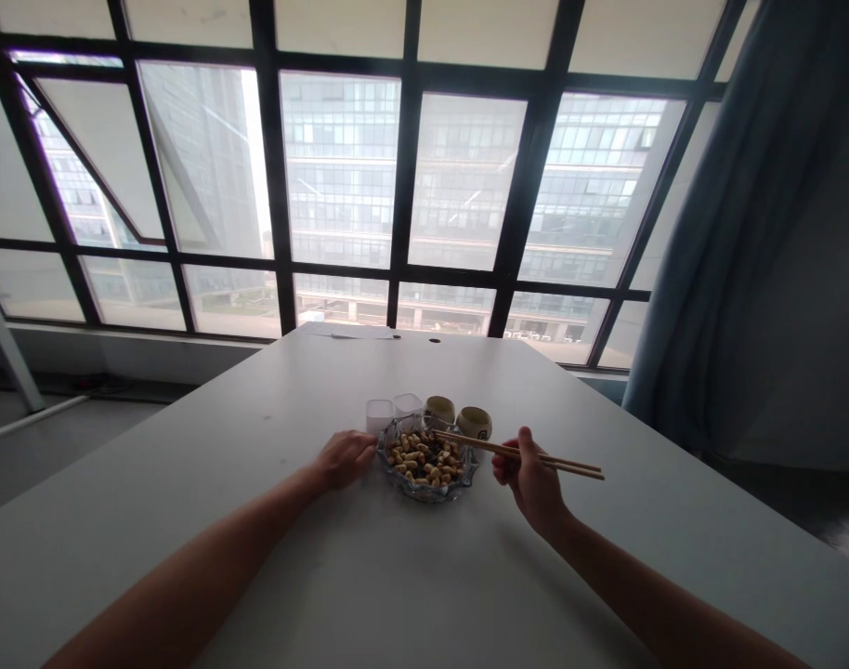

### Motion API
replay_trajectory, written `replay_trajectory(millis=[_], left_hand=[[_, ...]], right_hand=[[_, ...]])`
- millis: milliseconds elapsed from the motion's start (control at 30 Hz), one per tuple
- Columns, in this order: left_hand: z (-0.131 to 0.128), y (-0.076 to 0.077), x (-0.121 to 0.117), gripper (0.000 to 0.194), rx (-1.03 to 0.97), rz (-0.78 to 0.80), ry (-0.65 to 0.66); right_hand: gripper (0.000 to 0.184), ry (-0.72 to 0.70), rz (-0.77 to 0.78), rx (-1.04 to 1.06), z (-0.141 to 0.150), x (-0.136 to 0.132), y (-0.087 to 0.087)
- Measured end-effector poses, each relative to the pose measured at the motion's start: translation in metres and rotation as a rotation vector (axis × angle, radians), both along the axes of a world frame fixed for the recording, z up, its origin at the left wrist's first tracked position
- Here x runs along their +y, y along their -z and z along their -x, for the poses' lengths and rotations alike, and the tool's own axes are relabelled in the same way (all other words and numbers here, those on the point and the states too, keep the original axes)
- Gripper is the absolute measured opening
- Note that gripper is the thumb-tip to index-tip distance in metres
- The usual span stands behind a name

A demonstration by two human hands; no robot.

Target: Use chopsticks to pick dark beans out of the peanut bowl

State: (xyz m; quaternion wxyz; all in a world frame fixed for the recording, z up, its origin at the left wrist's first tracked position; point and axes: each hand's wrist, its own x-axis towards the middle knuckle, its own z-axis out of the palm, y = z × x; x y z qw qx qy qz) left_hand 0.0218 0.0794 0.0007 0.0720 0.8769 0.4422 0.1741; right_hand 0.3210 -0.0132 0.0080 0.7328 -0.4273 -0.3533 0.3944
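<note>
While beside bowl (428, 493), hands (342, 458) (537, 488) seemingly curled.

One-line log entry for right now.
left hand: beside glass bowl | right hand: holding chopsticks, tips at peanuts | behind bowl: translucent cups, tan cups

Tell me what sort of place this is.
Probably an office or meeting room: a long white table runs toward a wall of dark-framed windows, and a multi-storey, glass-fronted building shows outside.
</note>
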Motion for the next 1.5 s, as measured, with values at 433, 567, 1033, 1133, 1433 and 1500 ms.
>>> replay_trajectory(millis=[433, 567, 1033, 1133, 1433, 1500], left_hand=[[0.002, 0.001, 0.002, 0.033, -0.016, -0.019, 0.036], [0.003, 0.005, 0.004, 0.034, -0.05, -0.044, 0.058], [0.003, -0.002, -0.001, 0.032, -0.086, -0.106, 0.133], [0.002, -0.005, 0.0, 0.032, -0.107, -0.078, 0.158], [0.003, 0.005, 0.003, 0.031, -0.142, -0.154, 0.126], [0.002, 0.006, 0.002, 0.032, -0.153, -0.178, 0.083]], right_hand=[[0.042, -0.109, -0.44, -0.98, -0.008, -0.026, -0.012], [0.04, -0.101, -0.545, -1.099, -0.012, -0.022, -0.011], [0.045, 0.044, -0.368, -0.489, -0.005, -0.014, -0.026], [0.054, 0.095, -0.247, -0.254, -0.008, -0.007, -0.029], [0.065, 0.118, -0.075, -0.019, -0.018, 0.001, -0.025], [0.065, 0.12, -0.068, -0.004, -0.018, 0.002, -0.025]])
